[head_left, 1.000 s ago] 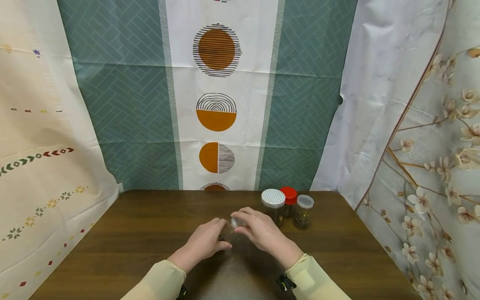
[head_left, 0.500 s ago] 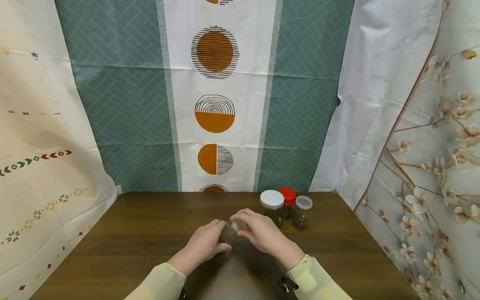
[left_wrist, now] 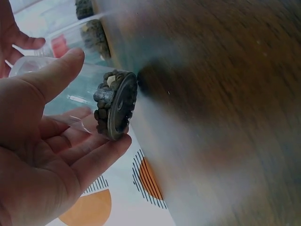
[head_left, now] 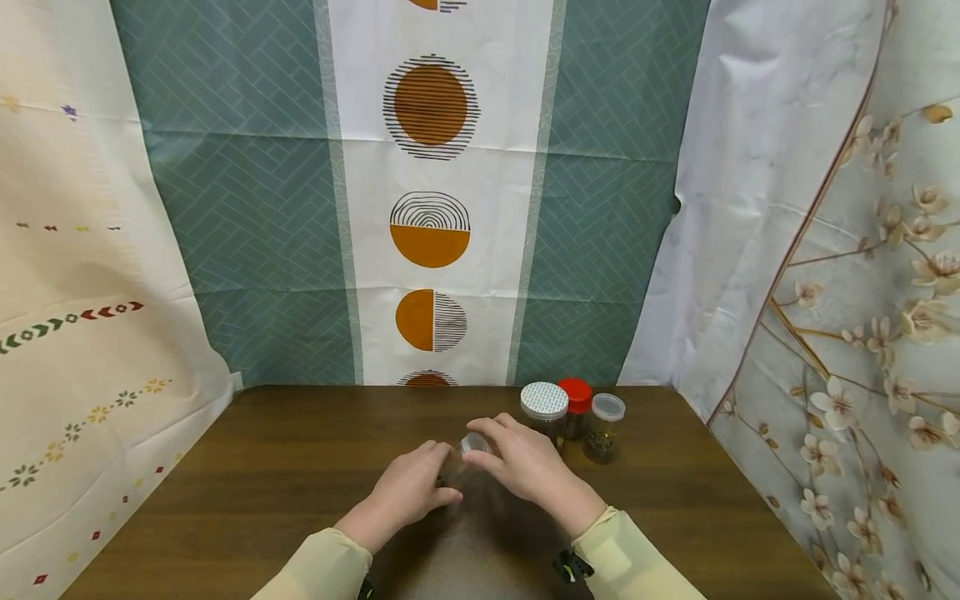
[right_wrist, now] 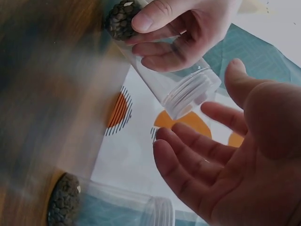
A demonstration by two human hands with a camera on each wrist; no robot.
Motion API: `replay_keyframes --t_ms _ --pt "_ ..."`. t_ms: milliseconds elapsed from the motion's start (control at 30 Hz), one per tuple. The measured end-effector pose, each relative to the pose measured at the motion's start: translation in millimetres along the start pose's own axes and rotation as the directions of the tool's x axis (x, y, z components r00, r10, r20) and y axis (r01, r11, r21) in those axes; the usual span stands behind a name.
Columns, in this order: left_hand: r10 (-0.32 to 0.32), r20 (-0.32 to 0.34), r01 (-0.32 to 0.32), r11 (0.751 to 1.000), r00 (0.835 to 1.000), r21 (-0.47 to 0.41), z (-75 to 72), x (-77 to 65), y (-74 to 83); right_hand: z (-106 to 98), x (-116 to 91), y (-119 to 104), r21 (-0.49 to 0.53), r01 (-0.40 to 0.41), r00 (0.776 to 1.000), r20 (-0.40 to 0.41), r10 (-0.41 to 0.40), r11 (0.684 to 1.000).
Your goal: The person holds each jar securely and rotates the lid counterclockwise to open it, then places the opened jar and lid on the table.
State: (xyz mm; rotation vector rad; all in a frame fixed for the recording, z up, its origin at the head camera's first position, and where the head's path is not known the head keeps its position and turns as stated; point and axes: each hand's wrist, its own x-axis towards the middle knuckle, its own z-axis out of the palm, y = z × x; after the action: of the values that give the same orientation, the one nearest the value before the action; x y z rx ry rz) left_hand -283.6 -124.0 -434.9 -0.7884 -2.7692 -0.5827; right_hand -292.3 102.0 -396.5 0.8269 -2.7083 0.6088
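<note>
Holding hand: the person's left hand [head_left: 405, 487] grips a clear, cylindrical plastic jar [right_wrist: 164, 84], its thumb on one side and its fingers curled round the other.
Jar's place: toward the middle of a brown wood-grain worktop [head_left: 300, 467], between the hands, tilted with its top leaning to the right; whether its base touches the surface cannot be told.
Jar's contents: dark brown, rounded pebble-like pieces [left_wrist: 101, 113] gathered at the base, a pale one among them.
Jar's top: a translucent, ribbed plastic lid [right_wrist: 190, 93] at the upper end.
Right side: the person's right hand [head_left: 532, 471] arches about the lid, thumb and fingers apart, the index fingertip just beside it.
Back right corner: a wide clear jar with a white-and-blue patterned lid [head_left: 545, 402], a red-lidded jar [head_left: 576, 396] behind it, and a small clear jar with a translucent lid [head_left: 602, 433], all upright.
Back edge: a green-and-white cloth with orange circles [head_left: 427, 171] hangs beyond.
Arms: pale yellow sleeves [head_left: 318, 560] cross the front edge.
</note>
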Motion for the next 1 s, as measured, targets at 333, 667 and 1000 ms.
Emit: replay_keyframes --t_ms 333,667,1000 --pt "0.004 0.000 -0.004 1.000 1.000 0.015 2.2 1.1 -1.1 6.7 3.5 -1.7 0.009 -0.047 0.999 0.019 0.047 0.999" --pt "0.019 -0.019 -0.018 1.000 1.000 0.018 0.5 0.1 -2.1 6.4 3.8 -3.7 -0.004 0.003 1.000 -0.006 -0.003 1.000" --pt "0.010 -0.016 -0.010 1.000 1.000 0.014 1.5 -0.5 -2.4 5.6 2.6 -2.3 -0.021 0.059 0.998 -0.037 -0.060 0.998"
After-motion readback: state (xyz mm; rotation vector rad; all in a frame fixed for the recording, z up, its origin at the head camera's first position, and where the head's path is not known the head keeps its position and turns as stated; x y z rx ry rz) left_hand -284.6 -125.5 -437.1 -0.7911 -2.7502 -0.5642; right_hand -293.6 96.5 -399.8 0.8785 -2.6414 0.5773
